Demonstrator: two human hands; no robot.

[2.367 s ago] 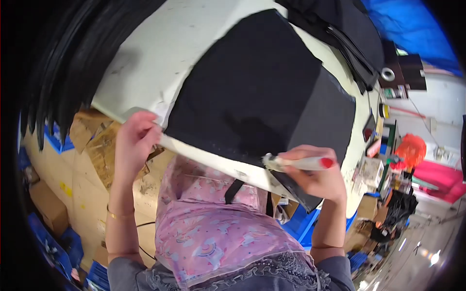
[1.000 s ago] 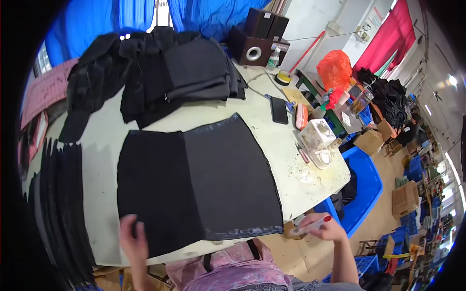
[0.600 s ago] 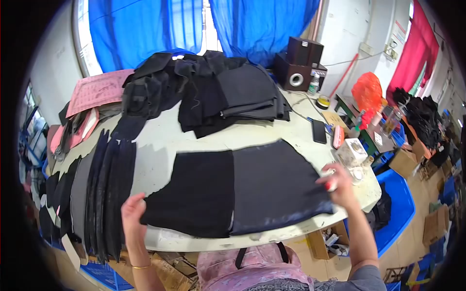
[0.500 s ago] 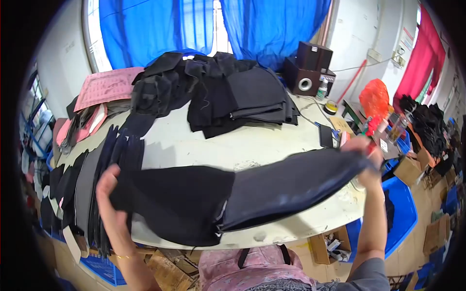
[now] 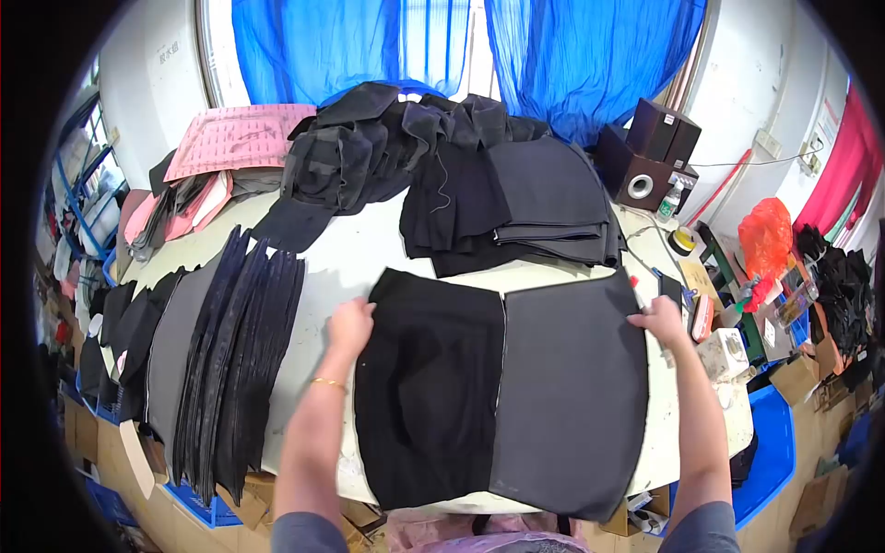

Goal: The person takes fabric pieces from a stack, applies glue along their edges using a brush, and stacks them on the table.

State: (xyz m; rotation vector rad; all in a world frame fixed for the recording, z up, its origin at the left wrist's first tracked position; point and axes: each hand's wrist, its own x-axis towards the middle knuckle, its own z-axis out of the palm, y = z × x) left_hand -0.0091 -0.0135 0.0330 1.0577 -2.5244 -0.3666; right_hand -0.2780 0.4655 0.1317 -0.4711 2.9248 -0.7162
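Note:
A joined fabric panel (image 5: 570,396) lies spread on the table in front of me, its left half black and its right half dark grey, with a seam down the middle. My left hand (image 5: 352,327) is closed on the panel's upper left edge. At the upper right edge, my right hand (image 5: 660,321) pinches the grey half. The panel's lower edge reaches the table's front rim. Left of my left arm stands a row of dark folded fabric pieces (image 5: 235,369).
Dark garments (image 5: 341,166) and a folded fabric stack (image 5: 553,194) lie at the back. A pink patterned sheet (image 5: 235,143) rests at the far left. Speakers (image 5: 636,170), a bottle (image 5: 670,201), a tape roll (image 5: 682,241) and a red bag (image 5: 765,238) are on the right.
The panel was held lifted and folded or slanted between both hands; now it lies flat and opened out on the table. My hands have moved closer together, and the view has shifted.

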